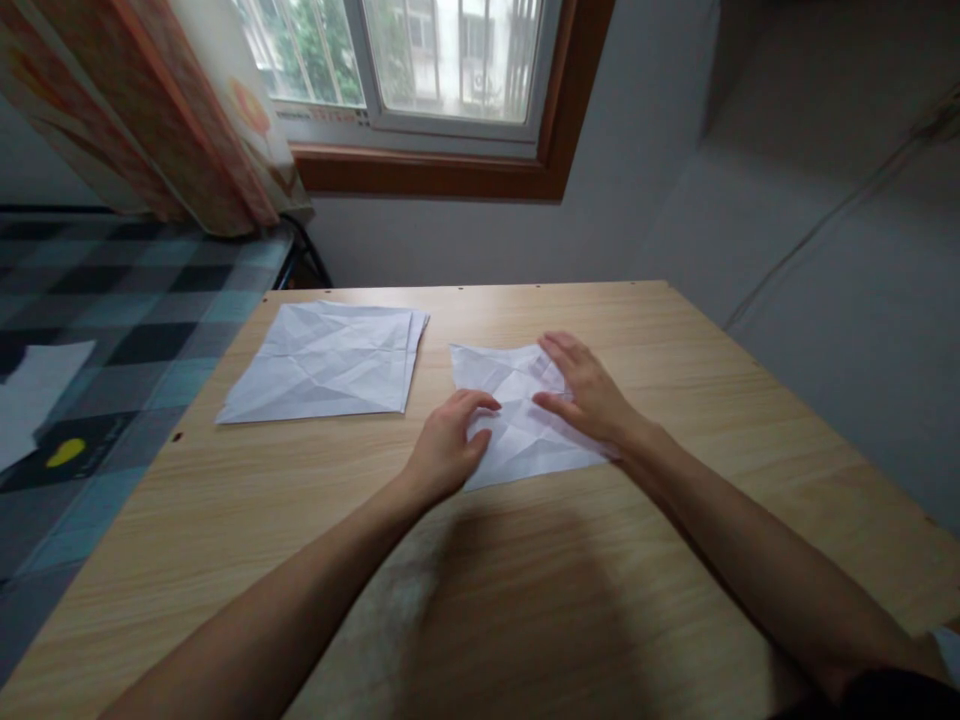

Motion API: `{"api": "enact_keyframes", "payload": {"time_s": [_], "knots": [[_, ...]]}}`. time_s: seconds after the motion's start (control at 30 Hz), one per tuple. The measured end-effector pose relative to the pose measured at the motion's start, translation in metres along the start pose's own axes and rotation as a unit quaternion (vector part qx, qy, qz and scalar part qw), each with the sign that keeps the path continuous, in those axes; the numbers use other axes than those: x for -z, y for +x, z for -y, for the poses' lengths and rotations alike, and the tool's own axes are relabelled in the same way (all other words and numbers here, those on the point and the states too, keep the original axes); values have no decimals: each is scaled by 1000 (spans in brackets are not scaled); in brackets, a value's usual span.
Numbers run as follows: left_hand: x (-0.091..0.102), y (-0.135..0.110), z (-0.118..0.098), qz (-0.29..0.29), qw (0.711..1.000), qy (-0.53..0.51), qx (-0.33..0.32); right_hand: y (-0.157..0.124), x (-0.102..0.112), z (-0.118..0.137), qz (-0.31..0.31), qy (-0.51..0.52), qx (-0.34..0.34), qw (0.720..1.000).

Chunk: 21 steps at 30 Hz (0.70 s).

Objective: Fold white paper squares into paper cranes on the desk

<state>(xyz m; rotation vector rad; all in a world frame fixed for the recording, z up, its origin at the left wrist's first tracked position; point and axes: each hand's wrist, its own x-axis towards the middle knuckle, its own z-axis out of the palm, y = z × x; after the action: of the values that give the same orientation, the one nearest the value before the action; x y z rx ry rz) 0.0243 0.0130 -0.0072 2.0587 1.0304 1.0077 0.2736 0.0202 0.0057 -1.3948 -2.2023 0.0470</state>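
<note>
A creased white paper sheet [501,400] lies on the wooden table [525,560] in front of me. My left hand [448,446] rests at the sheet's left edge, fingers curled, thumb and fingertips touching the paper. My right hand [587,392] lies flat on the right part of the sheet, fingers stretched out and pressing it down. A small stack of similar creased white sheets [326,361] sits further left on the table, untouched.
A bed with a checked grey-blue cover [97,330] stands left of the table, with a white paper [30,395] and a dark item with a yellow mark [66,452] on it. A curtain [172,110] and a window [420,60] are behind; grey walls at right.
</note>
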Motion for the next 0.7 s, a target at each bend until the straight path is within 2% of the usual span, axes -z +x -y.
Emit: {"api": "enact_keyframes", "payload": {"time_s": [0.07,0.13,0.23,0.43,0.57,0.63,0.7], "knots": [[0,0,-1,9,1000,0,4,-2,-11,11,98,-5,61,993],[1,1,-1,6,1000,2,15,-5,-21,16,169,-16,73,983],[2,2,-1,-8,1000,3,18,-7,-27,7,195,-46,44,979],[2,-2,-5,-15,999,18,48,-8,-17,-36,152,-122,-125,973],[6,1,-12,-22,997,50,51,-9,-19,-53,75,-103,-169,977],[21,9,-20,-33,997,53,35,-9,-22,-58,31,-76,-172,982],[48,19,-28,-19,998,35,50,-9,-24,-61,6,-58,-174,983]]}}
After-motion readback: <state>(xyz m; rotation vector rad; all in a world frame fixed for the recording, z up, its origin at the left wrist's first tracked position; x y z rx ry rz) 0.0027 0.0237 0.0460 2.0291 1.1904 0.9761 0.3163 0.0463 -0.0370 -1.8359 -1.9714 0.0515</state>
